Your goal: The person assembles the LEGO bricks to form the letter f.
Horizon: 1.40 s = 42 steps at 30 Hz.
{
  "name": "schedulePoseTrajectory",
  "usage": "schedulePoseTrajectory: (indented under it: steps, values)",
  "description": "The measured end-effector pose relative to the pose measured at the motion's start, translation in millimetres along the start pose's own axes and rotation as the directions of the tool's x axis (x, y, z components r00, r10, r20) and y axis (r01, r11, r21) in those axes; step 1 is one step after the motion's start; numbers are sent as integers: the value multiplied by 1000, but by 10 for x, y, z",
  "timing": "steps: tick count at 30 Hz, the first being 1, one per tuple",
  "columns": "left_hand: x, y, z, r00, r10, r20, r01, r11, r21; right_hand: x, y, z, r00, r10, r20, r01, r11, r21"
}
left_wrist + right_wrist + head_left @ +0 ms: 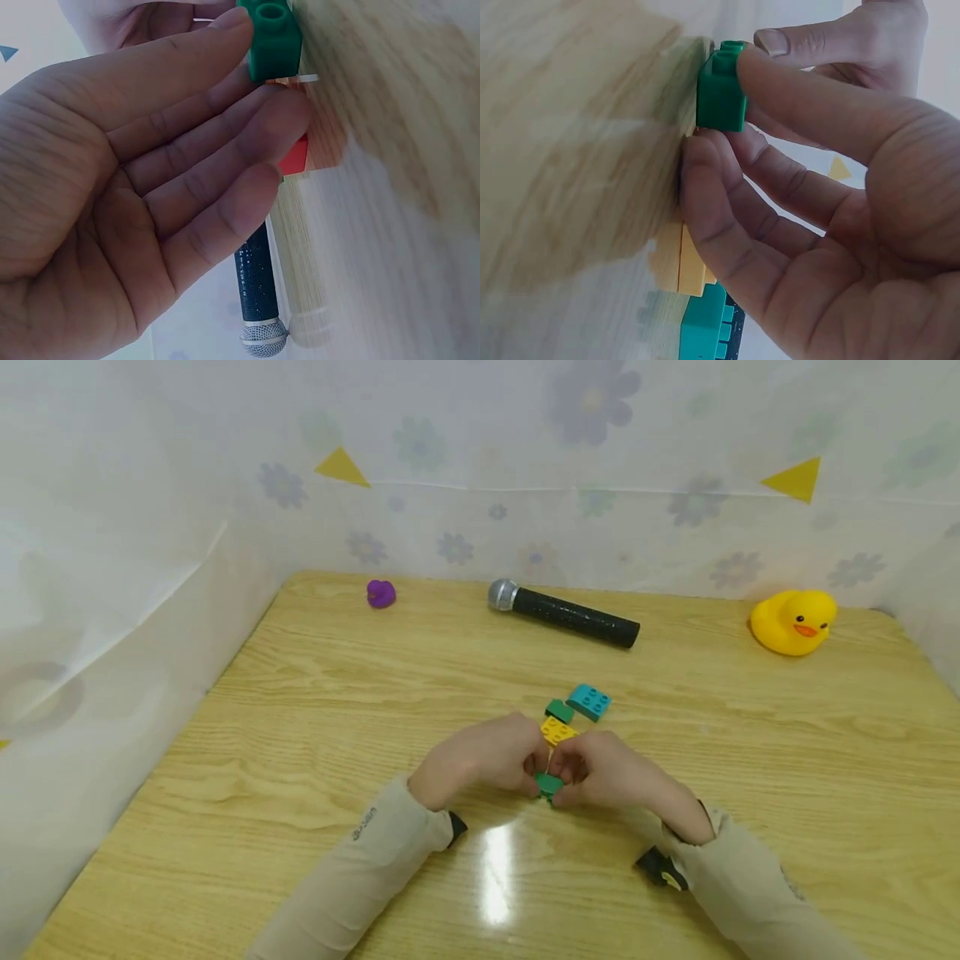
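Observation:
Both hands meet at the front of a small group of toy building blocks. My left hand (491, 752) pinches one side of a green building block (549, 785), its thumb tip at the studded face in the left wrist view. On the block's other side, my right hand (615, 772) pinches it with thumb and fingers. The block is close over the tabletop, studs turned toward me. Just beyond the fingertips lie a yellow block (557, 730), a second green block (559, 710) and a teal block (589, 702). Part of a red block (295, 157) shows behind the left fingers.
A black microphone (570, 617) with a silver head lies farther back on the wooden table (300, 693). At the back left sits a small purple duck (381, 594), and at the back right a yellow rubber duck (791, 622). A flowered curtain (465, 460) hangs behind.

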<state>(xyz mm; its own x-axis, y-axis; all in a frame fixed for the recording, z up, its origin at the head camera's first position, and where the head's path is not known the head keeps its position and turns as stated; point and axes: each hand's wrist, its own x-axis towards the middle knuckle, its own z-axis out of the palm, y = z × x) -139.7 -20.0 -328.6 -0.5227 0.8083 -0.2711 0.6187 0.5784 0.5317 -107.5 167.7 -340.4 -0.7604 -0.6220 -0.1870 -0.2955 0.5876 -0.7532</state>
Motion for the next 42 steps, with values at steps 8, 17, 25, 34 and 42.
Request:
schedulePoseTrajectory:
  steps: [8, 17, 25, 34, 42]
  values:
    - [2, 15, 27, 1000, -25, -8, 25, 1000, -5, -1, -6, 10, 1000, 5, -2, -5, 998, -57]
    - [-9, 26, 45, 999, -41, -13, 42, 998, 41, 3, -2, 18, 1000, -5, 27, 6, 998, -55]
    - [-36, 27, 12, 999, -47, -2, 47, 998, 48, 7, -20, 26, 999, -34, 29, 35, 997, -63]
    - [-50, 14, -46, 998, -59, 26, 57, 997, 49, 26, -7, 20, 998, -52, 23, 53, 995, -88]
    - [-42, 1, -35, 999, -28, 29, 29, 999, -25, 12, -30, 32, 1000, -24, 17, 25, 997, -70]
